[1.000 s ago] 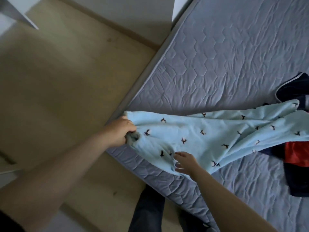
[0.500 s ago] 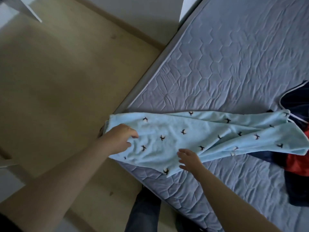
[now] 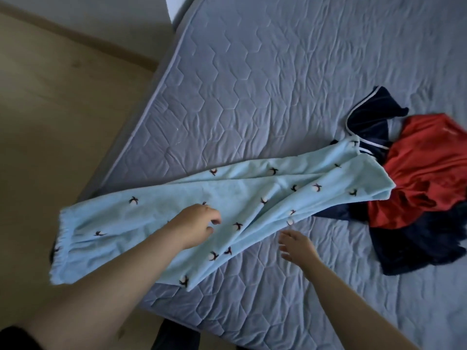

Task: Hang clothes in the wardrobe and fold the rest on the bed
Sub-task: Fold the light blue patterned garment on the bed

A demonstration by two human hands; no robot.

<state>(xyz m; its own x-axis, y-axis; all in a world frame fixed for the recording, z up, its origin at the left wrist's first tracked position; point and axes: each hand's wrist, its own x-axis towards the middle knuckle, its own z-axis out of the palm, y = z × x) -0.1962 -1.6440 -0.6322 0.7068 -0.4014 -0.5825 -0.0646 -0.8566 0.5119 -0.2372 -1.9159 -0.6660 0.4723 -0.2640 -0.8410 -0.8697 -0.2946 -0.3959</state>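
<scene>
Light blue trousers (image 3: 252, 195) with small dark bird marks lie stretched across the grey quilted mattress (image 3: 265, 84); their gathered waistband hangs over the bed's near-left corner. My left hand (image 3: 194, 223) hovers over or rests on the middle of the trousers, fingers loosely curled, holding nothing. Just off the trousers' lower edge, my right hand (image 3: 295, 245) is over the mattress with fingers spread. The far ends of the trouser legs overlap a heap of a red garment (image 3: 424, 168) and a navy garment (image 3: 371, 112).
The mattress fills the right and upper part of the view. A wooden floor (image 3: 50, 109) lies to the left, with a white wall and skirting beyond it. My dark trouser leg (image 3: 174, 334) shows at the bed's near edge.
My left hand let go of the waistband and moved right onto the middle of the trousers. The trousers now lie flatter and longer. My right hand moved right, off the cloth.
</scene>
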